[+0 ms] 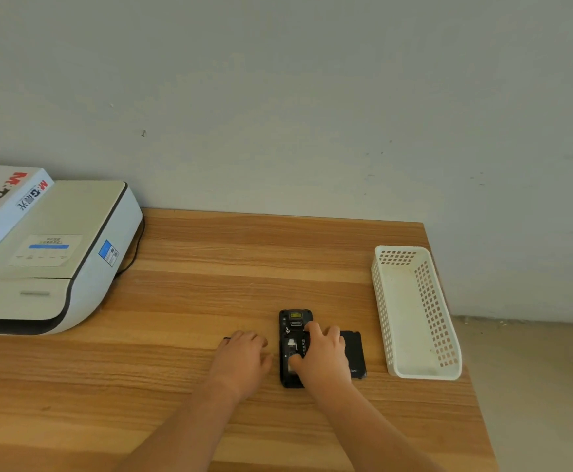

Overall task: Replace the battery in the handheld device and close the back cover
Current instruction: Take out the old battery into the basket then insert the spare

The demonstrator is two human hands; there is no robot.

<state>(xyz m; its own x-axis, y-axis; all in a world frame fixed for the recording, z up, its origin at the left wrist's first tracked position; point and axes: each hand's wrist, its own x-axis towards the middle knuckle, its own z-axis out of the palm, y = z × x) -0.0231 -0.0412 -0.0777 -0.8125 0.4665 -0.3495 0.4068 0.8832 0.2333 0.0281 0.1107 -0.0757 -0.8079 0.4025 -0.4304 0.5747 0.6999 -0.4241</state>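
white box [4, 202]: red "M&G" logo printed twice, upside down, with Chinese characters beside it | printer [57, 253] labels: too small to read | black cover [354, 352]: print illegible

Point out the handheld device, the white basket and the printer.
handheld device [295, 321]: head view, on its open back near the top.
white basket [382, 301]: head view, on its left wall.
printer [74, 212]: head view, on its lid.

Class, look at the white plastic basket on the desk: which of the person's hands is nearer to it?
The right hand. It rests on the opened handheld device, left of the white basket. The left hand lies on the desk beyond the device, farther from the basket.
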